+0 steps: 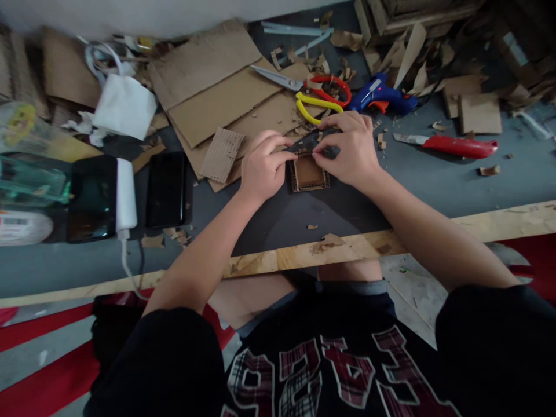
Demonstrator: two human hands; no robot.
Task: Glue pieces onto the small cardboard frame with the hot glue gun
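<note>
Both the left hand (262, 168) and the right hand (351, 147) have their fingers pinched on a dark, narrow strip (309, 143) held just above a small brown corrugated cardboard rectangle (307, 174) lying on the grey tabletop (434, 185), with yellow-and-red-handled scissors (313, 95) lying close behind

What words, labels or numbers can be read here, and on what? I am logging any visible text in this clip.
Black shirt: large plaid letters or digits, seen upside down and cut off by the edge of the picture; not surely readable.
White roll at the left edge: a small dark label, too blurred to read.
Clear bag at the left: a yellow print, too blurred to read.
Glue gun, scissors, knife: no text visible.
</note>
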